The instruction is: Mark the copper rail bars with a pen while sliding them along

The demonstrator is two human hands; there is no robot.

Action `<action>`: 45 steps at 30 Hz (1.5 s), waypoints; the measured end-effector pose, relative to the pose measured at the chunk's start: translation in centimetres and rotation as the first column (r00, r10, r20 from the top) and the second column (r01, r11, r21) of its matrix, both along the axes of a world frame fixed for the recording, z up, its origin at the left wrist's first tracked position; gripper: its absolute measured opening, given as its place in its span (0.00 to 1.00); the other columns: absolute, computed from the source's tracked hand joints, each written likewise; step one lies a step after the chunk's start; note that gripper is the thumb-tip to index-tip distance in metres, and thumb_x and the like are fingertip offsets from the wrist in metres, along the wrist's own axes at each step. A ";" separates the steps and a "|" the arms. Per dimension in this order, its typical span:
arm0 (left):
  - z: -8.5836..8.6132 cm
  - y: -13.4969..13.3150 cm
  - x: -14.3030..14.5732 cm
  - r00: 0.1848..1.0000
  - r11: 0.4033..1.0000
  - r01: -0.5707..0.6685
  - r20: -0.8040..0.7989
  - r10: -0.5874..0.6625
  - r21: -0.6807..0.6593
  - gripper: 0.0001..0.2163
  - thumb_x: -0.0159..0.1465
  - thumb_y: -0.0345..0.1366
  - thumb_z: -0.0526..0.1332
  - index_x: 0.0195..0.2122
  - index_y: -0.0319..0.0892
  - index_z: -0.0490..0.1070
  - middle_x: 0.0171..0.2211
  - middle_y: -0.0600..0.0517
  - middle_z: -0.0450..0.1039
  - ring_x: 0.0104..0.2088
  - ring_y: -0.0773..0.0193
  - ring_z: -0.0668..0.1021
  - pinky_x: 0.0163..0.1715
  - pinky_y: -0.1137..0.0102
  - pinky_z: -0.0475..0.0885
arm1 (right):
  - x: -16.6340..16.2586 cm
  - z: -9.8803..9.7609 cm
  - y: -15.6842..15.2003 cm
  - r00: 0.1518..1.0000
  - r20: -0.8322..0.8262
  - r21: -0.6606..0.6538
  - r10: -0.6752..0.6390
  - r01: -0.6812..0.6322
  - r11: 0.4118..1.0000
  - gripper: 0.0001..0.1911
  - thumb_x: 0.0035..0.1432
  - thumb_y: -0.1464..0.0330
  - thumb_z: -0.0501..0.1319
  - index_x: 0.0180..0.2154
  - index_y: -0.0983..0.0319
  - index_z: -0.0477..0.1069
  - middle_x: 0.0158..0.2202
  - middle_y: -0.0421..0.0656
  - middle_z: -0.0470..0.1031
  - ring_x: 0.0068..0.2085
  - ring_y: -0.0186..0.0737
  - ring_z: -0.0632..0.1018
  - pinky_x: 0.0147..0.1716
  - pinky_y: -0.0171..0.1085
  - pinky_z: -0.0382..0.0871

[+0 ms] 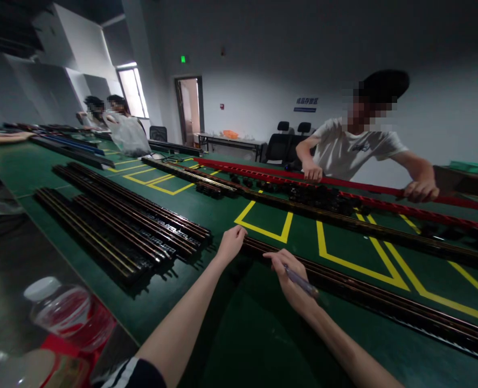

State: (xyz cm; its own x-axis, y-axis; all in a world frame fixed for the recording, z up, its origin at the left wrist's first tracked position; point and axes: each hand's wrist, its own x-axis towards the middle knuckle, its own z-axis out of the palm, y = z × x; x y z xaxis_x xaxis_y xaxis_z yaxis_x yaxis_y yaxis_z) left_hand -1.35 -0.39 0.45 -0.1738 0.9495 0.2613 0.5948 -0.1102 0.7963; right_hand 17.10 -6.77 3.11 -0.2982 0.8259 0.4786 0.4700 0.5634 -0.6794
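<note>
On the green table [263,339], the rail [364,292] pinched by the left hand [231,243] could scratch if the tool [303,283] clasped in the right hand [292,286] slips.

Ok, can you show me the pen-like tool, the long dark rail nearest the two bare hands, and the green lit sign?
Pen-like tool [302,281]: head view, its barrel.
Long dark rail [384,303]: head view, its upper surface.
Green lit sign [183,59]: head view, its face.

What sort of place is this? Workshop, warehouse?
Probably an assembly workshop: a long green worktable marked with yellow outlines, long dark strips laid side by side on it, and a co-worker opposite with both hands on a long red strip.
</note>
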 end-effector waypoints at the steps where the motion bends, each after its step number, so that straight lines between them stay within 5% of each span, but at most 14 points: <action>1: 0.0 0.0 0.0 1.000 1.000 -0.001 -0.003 0.001 -0.001 0.13 0.63 0.31 0.49 0.30 0.40 0.74 0.29 0.52 0.75 0.31 0.64 0.76 0.32 0.73 0.67 | -0.6 -0.1 0.2 1.000 -0.016 -0.009 -0.008 0.008 1.000 0.20 0.62 0.59 0.48 0.30 0.60 0.74 0.28 0.43 0.72 0.31 0.40 0.76 0.33 0.38 0.71; 6: 0.1 -0.1 0.0 1.000 1.000 -0.003 -0.014 0.003 -0.003 0.13 0.63 0.30 0.49 0.30 0.41 0.74 0.31 0.52 0.76 0.33 0.65 0.76 0.33 0.74 0.67 | -2.9 -1.2 1.7 0.981 -0.189 -0.180 -0.037 0.002 0.984 0.11 0.59 0.61 0.51 0.33 0.60 0.66 0.23 0.39 0.69 0.25 0.38 0.73 0.27 0.37 0.68; 12: 0.2 0.1 0.0 1.000 1.000 -0.018 -0.026 0.018 -0.018 0.13 0.62 0.30 0.50 0.30 0.41 0.74 0.30 0.52 0.76 0.33 0.64 0.76 0.34 0.74 0.67 | -4.2 -2.1 2.5 0.904 -0.428 -0.258 -0.003 -0.119 0.959 0.15 0.56 0.54 0.57 0.29 0.60 0.63 0.24 0.39 0.69 0.24 0.35 0.73 0.21 0.33 0.66; 31: 0.2 0.1 -0.2 0.999 1.000 -0.002 -0.035 0.002 -0.002 0.13 0.62 0.29 0.49 0.33 0.41 0.73 0.34 0.51 0.77 0.36 0.64 0.77 0.39 0.73 0.68 | -3.9 -2.8 2.6 0.955 -0.298 -0.203 -0.006 -0.058 0.978 0.12 0.59 0.57 0.56 0.34 0.60 0.68 0.22 0.38 0.70 0.24 0.37 0.74 0.18 0.32 0.63; 37: 0.0 0.2 -0.5 0.998 0.998 0.056 -0.010 -0.056 -0.001 0.13 0.64 0.31 0.48 0.35 0.42 0.72 0.36 0.51 0.77 0.38 0.64 0.77 0.40 0.72 0.69 | -4.0 -2.8 2.5 0.944 -0.329 -0.161 -0.023 -0.032 0.986 0.16 0.60 0.55 0.55 0.34 0.61 0.68 0.30 0.43 0.76 0.24 0.36 0.74 0.18 0.33 0.65; 45: 0.2 0.1 -0.2 0.998 0.997 0.069 -0.011 -0.069 -0.029 0.14 0.64 0.32 0.47 0.35 0.43 0.72 0.36 0.52 0.77 0.39 0.63 0.77 0.41 0.71 0.69 | -4.0 -2.4 2.3 0.934 -0.350 -0.165 -0.076 0.018 0.986 0.16 0.59 0.55 0.54 0.31 0.60 0.66 0.26 0.42 0.75 0.21 0.35 0.74 0.17 0.33 0.67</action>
State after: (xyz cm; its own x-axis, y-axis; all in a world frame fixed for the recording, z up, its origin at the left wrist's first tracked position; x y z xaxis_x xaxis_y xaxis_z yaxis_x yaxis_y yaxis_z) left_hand -1.59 -0.32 0.66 -0.1043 0.9662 0.2356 0.5965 -0.1288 0.7922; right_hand 13.12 -4.51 0.69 -0.0922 0.9076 0.4096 0.2065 0.4198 -0.8838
